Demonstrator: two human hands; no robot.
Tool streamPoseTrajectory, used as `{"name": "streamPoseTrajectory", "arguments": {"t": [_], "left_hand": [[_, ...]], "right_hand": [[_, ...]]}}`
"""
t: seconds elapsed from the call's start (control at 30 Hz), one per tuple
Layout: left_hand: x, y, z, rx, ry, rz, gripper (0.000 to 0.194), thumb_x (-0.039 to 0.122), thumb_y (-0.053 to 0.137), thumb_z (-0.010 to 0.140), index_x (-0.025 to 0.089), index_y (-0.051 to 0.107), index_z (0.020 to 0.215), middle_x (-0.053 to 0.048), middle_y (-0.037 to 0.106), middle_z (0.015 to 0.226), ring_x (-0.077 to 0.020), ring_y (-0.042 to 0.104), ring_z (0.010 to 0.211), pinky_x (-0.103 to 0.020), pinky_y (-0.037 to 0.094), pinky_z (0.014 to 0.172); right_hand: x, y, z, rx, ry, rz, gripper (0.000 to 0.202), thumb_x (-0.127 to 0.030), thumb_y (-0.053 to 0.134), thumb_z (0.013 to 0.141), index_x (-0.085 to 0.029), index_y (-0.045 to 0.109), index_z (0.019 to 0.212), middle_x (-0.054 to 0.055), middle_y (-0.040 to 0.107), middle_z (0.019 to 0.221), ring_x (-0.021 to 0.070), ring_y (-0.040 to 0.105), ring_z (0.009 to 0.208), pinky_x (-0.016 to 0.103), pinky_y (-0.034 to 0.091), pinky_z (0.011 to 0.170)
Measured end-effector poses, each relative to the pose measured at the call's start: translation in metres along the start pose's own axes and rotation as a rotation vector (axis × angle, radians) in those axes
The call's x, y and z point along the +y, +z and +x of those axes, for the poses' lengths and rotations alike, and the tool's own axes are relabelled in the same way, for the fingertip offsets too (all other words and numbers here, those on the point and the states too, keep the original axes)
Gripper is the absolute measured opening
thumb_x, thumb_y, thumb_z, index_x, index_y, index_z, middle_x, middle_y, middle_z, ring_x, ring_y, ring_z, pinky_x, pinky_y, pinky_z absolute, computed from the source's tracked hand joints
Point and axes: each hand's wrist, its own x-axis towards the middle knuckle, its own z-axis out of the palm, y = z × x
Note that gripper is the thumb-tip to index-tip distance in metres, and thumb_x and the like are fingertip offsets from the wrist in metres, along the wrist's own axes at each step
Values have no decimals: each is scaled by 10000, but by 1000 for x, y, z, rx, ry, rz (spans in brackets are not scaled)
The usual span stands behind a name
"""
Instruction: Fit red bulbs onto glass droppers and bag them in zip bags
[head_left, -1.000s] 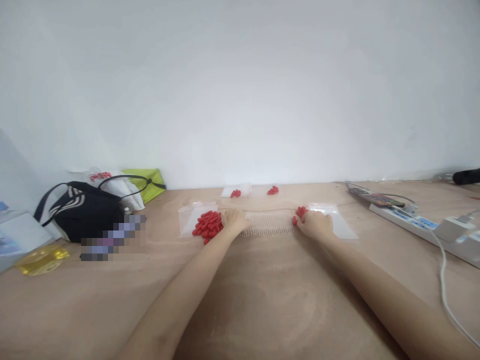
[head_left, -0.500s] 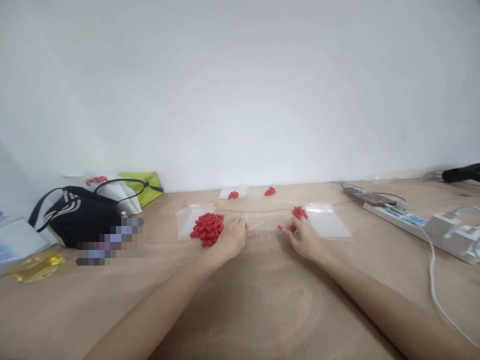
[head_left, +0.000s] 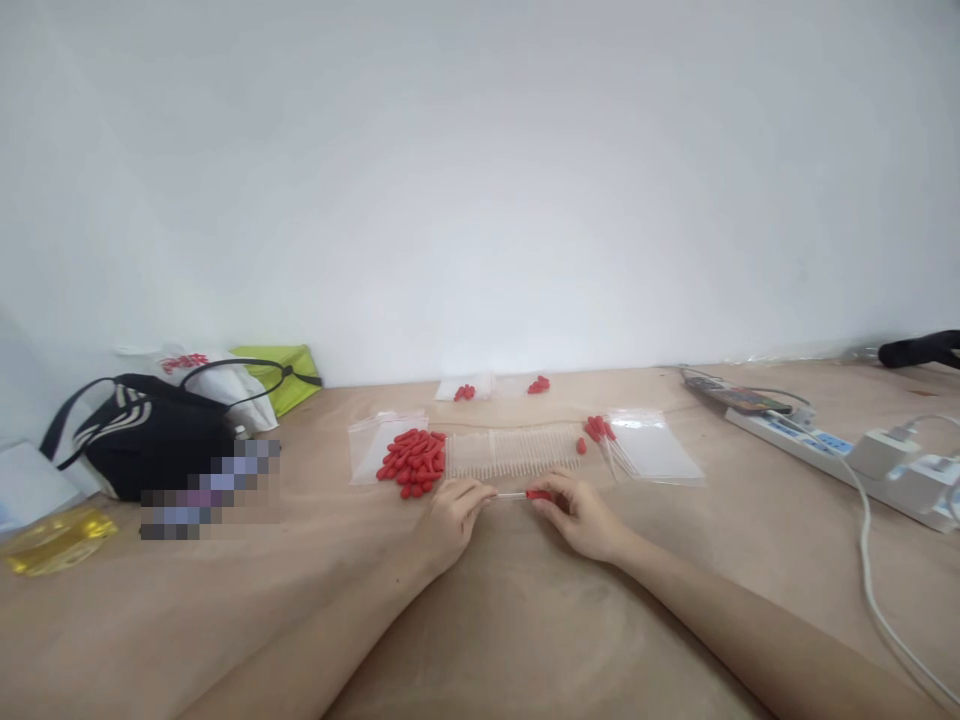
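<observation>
My left hand (head_left: 450, 520) pinches one end of a thin clear glass dropper tube (head_left: 511, 496), held level above the table. At the tube's other end, my right hand (head_left: 581, 515) is closed on a red rubber bulb (head_left: 537, 494). Whether the tube sits inside the bulb I cannot tell. Just beyond both hands lies a row of clear tubes (head_left: 517, 452) side by side. A pile of red bulbs (head_left: 412, 458) rests left of the row, and one loose bulb (head_left: 580, 446) lies at its right end. Several tubes with red bulbs on them (head_left: 600, 430) lie to the right.
Clear plastic bags (head_left: 656, 450) lie right of the row, with another bag (head_left: 367, 440) beneath the pile. Two small red groups (head_left: 465, 392) sit near the wall. A black bag (head_left: 157, 430) stands left; a power strip (head_left: 847, 450) with a white cable (head_left: 866, 540) runs along the right.
Both hands have drawn back toward me from the row. A tube is now in my left hand, and my right hand has brought a red bulb to its end.
</observation>
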Motion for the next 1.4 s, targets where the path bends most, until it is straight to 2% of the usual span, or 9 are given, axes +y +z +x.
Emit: {"name": "streamPoseTrajectory", "arguments": {"t": [0.2, 0.33, 0.5, 0.7, 0.9, 1.1, 1.27, 1.4], "left_hand": [[1, 0, -1, -24, 21, -28, 216, 123, 378, 851, 176, 575, 922, -44, 613, 847, -157, 542, 788, -278, 414, 720], [2, 1, -1, -34, 59, -37, 231, 110, 394, 838, 175, 575, 965, -49, 619, 875, -160, 543, 811, -286, 415, 739], [3, 3, -2, 13, 126, -61, 205, 139, 418, 838, 160, 588, 952, -50, 621, 807, -150, 544, 734, -279, 420, 694], [2, 3, -1, 16, 184, -58, 209, 142, 398, 848, 153, 588, 936, -50, 622, 755, -145, 551, 686, -281, 391, 651], [3, 1, -1, -40, 182, -16, 233, 127, 381, 851, 168, 590, 946, -38, 620, 731, -142, 558, 685, -289, 344, 649], [6, 3, -1, -42, 189, -32, 220, 139, 379, 848, 147, 588, 918, -47, 638, 741, -145, 570, 688, -287, 336, 651], [10, 3, -1, -34, 199, -62, 203, 132, 387, 837, 139, 584, 885, -47, 647, 733, -142, 573, 666, -285, 332, 649], [12, 2, 0, -44, 192, -73, 189, 125, 393, 830, 145, 577, 874, -38, 653, 737, -141, 572, 664, -285, 325, 653]], "right_hand": [[-4, 0, -1, -6, -19, 30, 164, -178, 451, 771, -201, 597, 843, 38, 573, 831, 152, 526, 792, 292, 413, 727], [-2, 1, -2, -11, -5, 37, 152, -226, 479, 770, -206, 601, 858, 26, 576, 794, 141, 527, 732, 272, 420, 669], [5, 4, -2, -12, 13, 57, 151, -278, 508, 763, -206, 630, 816, 28, 604, 787, 145, 541, 735, 270, 425, 672], [6, 2, -4, -15, -59, 56, 143, -263, 502, 776, -210, 632, 801, 24, 616, 764, 135, 550, 723, 259, 432, 673], [5, 2, -7, -27, -158, -65, 175, -257, 462, 804, -194, 625, 791, 31, 598, 749, 124, 541, 707, 238, 423, 655], [6, 2, -10, -25, -202, -260, 194, -286, 438, 818, -192, 606, 791, 23, 582, 720, 119, 519, 660, 234, 387, 605], [4, 2, -8, -15, -289, -416, 163, -294, 470, 798, -196, 599, 784, 23, 582, 701, 141, 501, 688, 273, 344, 641], [2, 3, -6, -32, -318, -443, 156, -288, 477, 795, -189, 595, 774, 24, 588, 694, 141, 495, 685, 289, 318, 660]]}}
